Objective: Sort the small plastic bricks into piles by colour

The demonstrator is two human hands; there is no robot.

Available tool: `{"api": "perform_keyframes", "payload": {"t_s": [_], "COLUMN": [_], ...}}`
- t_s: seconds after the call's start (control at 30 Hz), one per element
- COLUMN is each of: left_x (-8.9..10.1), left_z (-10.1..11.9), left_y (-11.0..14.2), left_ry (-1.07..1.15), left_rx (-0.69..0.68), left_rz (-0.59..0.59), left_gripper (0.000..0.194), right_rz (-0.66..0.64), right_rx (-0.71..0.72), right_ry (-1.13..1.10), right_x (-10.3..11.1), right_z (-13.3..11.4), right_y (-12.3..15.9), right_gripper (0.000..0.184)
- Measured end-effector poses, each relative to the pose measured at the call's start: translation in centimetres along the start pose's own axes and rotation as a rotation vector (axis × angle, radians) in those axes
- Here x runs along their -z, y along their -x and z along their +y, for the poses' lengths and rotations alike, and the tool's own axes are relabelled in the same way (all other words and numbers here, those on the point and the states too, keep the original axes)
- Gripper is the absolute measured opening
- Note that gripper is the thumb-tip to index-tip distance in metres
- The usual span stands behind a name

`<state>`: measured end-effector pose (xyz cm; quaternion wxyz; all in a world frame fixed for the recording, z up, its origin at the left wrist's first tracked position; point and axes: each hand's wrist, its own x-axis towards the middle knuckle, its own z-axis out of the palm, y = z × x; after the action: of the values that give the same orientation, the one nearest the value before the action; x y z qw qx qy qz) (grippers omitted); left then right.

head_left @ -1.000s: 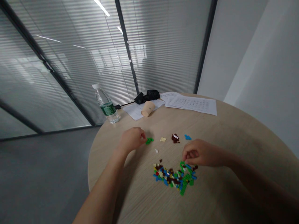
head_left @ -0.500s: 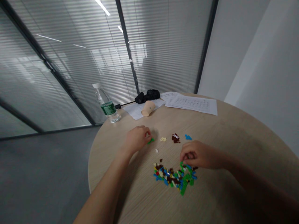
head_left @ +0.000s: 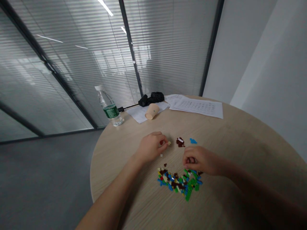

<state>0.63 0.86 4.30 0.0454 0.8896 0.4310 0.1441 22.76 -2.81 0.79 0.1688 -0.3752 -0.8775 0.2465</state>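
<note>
Left fingers (head_left: 163, 148) just beside small cream pieces (head_left: 169, 143)

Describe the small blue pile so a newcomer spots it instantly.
On the wood-grain table, look just beyond the person's right hand. The small blue pile lies right of the dark brown pile; it alone is all blue, unlike the mixed-colour heap closer in.

The small bricks (head_left: 178, 183) look like smooth hard plastic, the worktop (head_left: 148, 204) matt and wood-grained, the far-left bottle (head_left: 111, 111) glossy clear plastic, the far cup (head_left: 152, 111) matt paper, the far-right sheets (head_left: 199, 108) smooth paper.
</note>
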Motion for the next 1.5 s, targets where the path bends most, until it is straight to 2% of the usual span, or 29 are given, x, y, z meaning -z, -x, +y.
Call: {"api": "perform_keyframes", "payload": {"t_s": [0.23,0.33,0.43,0.53,0.63,0.73,0.83,0.9,0.97,1.03,1.1,1.23,1.5], "left_x": [-0.1,-0.3,-0.7,-1.0,-1.3,-1.2,-0.6,0.1,0.8,1.4,1.8,1.8,1.2], "left_z": [0.6,1.0,1.5,1.8,2.0,2.1,1.8,1.0,-0.2,-1.6,-2.9,-3.9,-3.9], "left_y": [0.1,0.1,0.1,0.1,0.1,0.1,0.1,0.1,0.1,0.1,0.2,0.4,0.3], "left_ry": [0.123,0.208,0.263,0.300,0.300,0.279,0.233,0.164,0.067,-0.022,-0.080,-0.136,-0.146], "left_rx": [-0.157,-0.189,-0.252,-0.317,-0.370,-0.402,-0.411,-0.365,-0.232,-0.081,0.037,0.183,0.228], "left_rz": [-0.011,-0.054,-0.082,-0.044,0.008,0.043,0.046,0.061,0.127,0.163,0.120,-0.019,-0.122], "left_gripper": [0.010,0.010,0.014,0.015,0.014,0.015,0.016,0.016,0.014,0.011,0.012,0.014,0.016], "right_rz": [0.033,0.084,0.203,0.281,0.296,0.311,0.326,0.329,0.301,0.208,0.113,-0.008,-0.043], "right_rx": [-0.052,-0.160,-0.233,-0.254,-0.284,-0.305,-0.300,-0.274,-0.244,-0.221,-0.175,-0.080,-0.066], "right_ry": [-0.045,-0.189,-0.414,-0.635,-0.763,-0.790,-0.742,-0.631,-0.430,-0.219,-0.086,-0.039,-0.039], "right_x": [-0.3,-0.4,-0.3,-0.2,-0.5,-0.8,-0.6,-0.1,0.6,1.2,1.4,1.2,0.9], "right_z": [0.3,0.3,0.1,-0.4,-0.7,-0.7,-0.5,-0.5,-0.5,-0.5,-0.3,0.3,0.7], "right_y": [-0.1,-0.4,-0.7,-1.0,-1.3,-1.5,-1.3,-1.0,-0.5,0.0,0.4,0.6,0.3], "right_gripper": [0.008,0.008,0.011,0.021,0.031,0.034,0.028,0.021,0.014,0.009,0.008,0.009,0.006]}}
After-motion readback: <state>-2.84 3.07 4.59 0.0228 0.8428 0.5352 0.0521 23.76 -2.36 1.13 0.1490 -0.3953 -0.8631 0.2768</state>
